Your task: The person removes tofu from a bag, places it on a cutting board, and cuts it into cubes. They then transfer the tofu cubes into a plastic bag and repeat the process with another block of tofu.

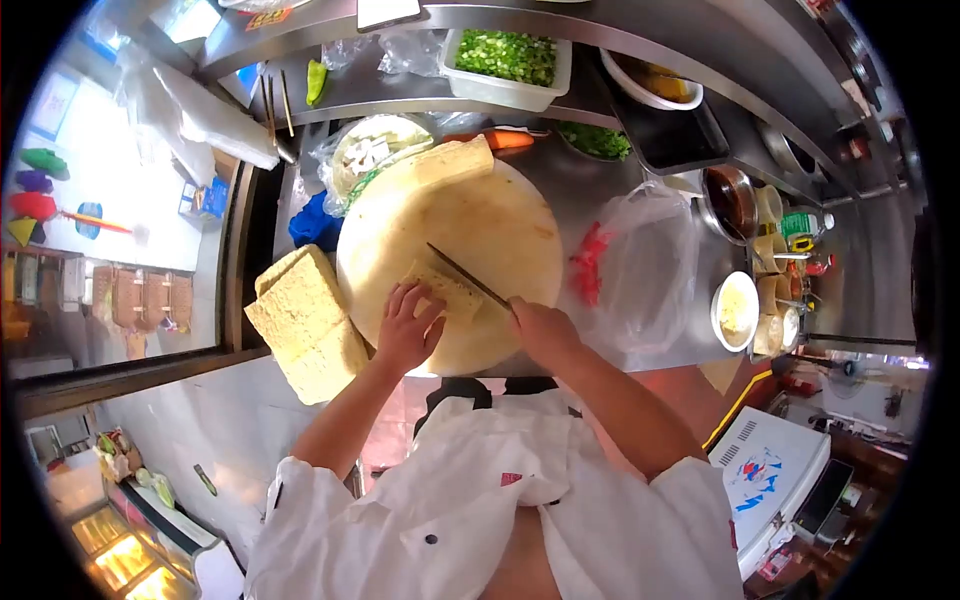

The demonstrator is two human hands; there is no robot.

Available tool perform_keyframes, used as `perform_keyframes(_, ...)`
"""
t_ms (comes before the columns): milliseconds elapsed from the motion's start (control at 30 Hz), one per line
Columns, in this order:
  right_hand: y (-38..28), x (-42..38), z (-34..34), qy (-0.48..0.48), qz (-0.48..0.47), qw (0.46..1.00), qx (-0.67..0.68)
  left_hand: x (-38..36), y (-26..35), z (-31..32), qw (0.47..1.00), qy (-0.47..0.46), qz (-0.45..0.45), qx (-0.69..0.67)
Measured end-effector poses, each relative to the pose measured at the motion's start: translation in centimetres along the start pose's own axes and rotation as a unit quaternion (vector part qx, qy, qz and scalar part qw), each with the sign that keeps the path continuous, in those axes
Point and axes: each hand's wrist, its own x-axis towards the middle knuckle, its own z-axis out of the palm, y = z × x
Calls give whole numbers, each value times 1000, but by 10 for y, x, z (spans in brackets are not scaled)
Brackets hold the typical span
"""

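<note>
My right hand [545, 328] is closed around the handle of a knife [465, 272], whose dark blade is seen nearly edge-on. Under the blade lies a pale yellow, porous tofu-like slab [455, 298] on the round cutting board [480, 215]. My left hand [408, 328] presses on the left part of this slab with bent fingers, its fingertips left of the blade. A long strip of the same food [445, 165] rests at the board's far edge. Larger stacked slabs [310, 325] sit left of the board, near my left forearm.
Behind the board are a bowl of white pieces [370, 150] and a carrot [510, 139]. A clear plastic bag [645, 270] and red pieces [590, 265] lie to the right, before a white bowl [735, 312]. Chopped green onions fill a tub [505, 90] on the shelf above.
</note>
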Motion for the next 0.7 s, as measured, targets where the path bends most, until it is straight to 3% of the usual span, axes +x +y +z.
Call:
perform_keyframes(367, -40, 0, -52, -54, -14, 998, -13, 13, -4, 22, 997, 67, -29, -22)
perform_keyframes(533, -47, -9, -49, -78, -70, 993, -55, 7, -11, 26, 997, 71, -13, -11)
perform_keyframes(700, -48, -5, -47, -106, -59, 990, -64, 10, -12, 27, 997, 70, -16, -21)
